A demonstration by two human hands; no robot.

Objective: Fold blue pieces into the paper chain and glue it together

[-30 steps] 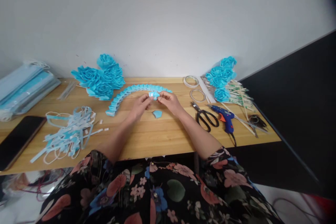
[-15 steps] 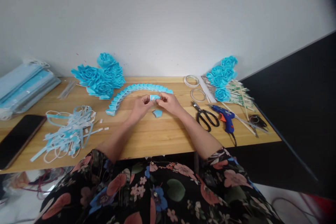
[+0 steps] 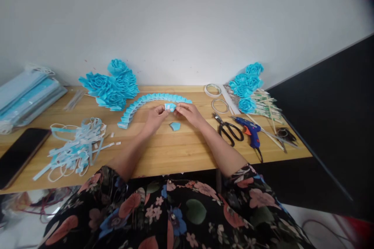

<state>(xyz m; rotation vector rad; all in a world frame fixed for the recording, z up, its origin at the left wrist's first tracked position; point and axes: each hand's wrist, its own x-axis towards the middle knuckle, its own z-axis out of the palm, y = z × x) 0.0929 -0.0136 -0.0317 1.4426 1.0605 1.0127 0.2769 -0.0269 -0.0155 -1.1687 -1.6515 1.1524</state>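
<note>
Between my two hands is a small folded piece of blue and white mask fabric [image 3: 170,107]. My left hand [image 3: 156,117] pinches its left end between thumb and fingers. At its right end, my right hand [image 3: 188,113] has thumb and fingertips closed on it. Just below, a small blue folded petal [image 3: 175,126] lies on the wooden table. Behind my hands curves a long arc of overlapping folded blue petals [image 3: 157,96], lying apart from the held piece.
Blue fabric roses [image 3: 112,85] stand at the back left, more roses [image 3: 247,85] at the right. Cut strips [image 3: 77,146], a phone [image 3: 22,155] and bagged masks [image 3: 29,93] occupy the left. Tape rolls [image 3: 212,90], scissors [image 3: 229,128], a glue gun [image 3: 251,130] and sticks [image 3: 270,109] lie right.
The held piece has turned and shifted slightly up and left, showing more of its face. My right fingers have straightened a little. The loose petal has stayed in place.
</note>
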